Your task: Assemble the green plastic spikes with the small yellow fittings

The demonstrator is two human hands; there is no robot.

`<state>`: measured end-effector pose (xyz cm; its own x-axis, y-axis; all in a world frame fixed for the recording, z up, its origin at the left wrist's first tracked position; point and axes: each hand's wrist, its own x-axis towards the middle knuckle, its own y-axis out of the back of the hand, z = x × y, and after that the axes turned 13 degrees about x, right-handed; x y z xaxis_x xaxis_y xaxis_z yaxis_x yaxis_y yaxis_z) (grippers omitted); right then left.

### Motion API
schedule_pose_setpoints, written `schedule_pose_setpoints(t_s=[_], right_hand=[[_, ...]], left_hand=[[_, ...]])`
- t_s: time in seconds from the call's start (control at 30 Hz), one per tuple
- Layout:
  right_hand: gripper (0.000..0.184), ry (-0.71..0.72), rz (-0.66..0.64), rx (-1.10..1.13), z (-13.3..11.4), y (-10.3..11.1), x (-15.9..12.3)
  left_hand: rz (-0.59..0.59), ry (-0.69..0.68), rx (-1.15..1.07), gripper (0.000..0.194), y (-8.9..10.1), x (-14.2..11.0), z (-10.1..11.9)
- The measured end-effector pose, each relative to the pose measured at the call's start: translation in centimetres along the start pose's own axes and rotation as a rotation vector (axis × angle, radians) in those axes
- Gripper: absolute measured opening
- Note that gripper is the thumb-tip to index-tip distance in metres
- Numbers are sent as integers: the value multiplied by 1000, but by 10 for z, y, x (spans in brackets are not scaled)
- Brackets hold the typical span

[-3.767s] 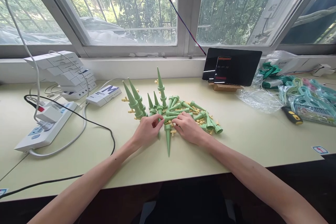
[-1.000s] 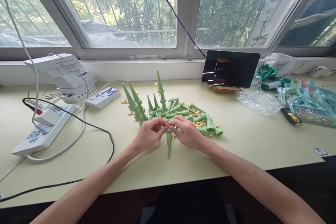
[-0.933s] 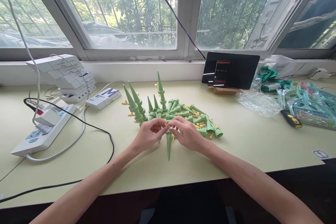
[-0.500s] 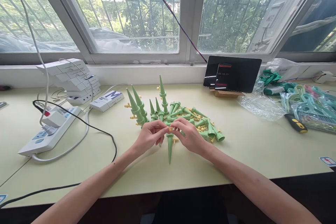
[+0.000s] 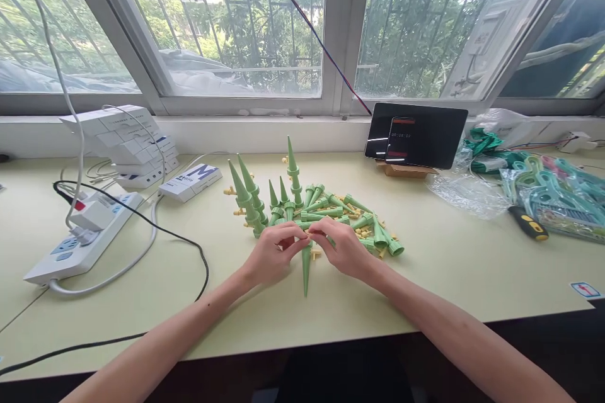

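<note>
My left hand (image 5: 276,252) and my right hand (image 5: 341,244) meet over the table, thumbs and forefingers pinched together on a small yellow valve (image 5: 308,235), mostly covered by the fingertips. Directly below them a green watering spike (image 5: 306,272) lies with its tip towards me; its wider end is hidden by the hands. A loose yellow valve (image 5: 316,254) rests beside this spike. Behind my left hand several green spikes (image 5: 246,192) stand point up, some fitted with yellow valves. Behind my right hand lies a pile of green spikes (image 5: 326,211) mixed with yellow parts.
A white power strip (image 5: 89,242) with cables is on the left, near stacked white boxes (image 5: 142,145) and a single box (image 5: 190,182). A dark tablet (image 5: 425,135) leans at the back. Bagged teal items (image 5: 558,186) and a black-yellow handle (image 5: 529,223) lie right.
Both hands stay at the same spot; the left fingers have shifted slightly and the yellow valve is more covered. The view has moved slightly.
</note>
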<state>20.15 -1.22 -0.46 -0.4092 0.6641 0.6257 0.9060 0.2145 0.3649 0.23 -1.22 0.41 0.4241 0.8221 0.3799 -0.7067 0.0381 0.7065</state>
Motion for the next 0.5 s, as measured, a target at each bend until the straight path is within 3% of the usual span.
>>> schedule_pose_setpoints(t_s=[0.23,0.5], right_hand=[[14,-3,4,-13,0,1,0],[12,-33,29,-14,1,3,0]], left_hand=[[4,-89,192,22,0,-1,-1],[-31,6,307,23,3,2,-2]])
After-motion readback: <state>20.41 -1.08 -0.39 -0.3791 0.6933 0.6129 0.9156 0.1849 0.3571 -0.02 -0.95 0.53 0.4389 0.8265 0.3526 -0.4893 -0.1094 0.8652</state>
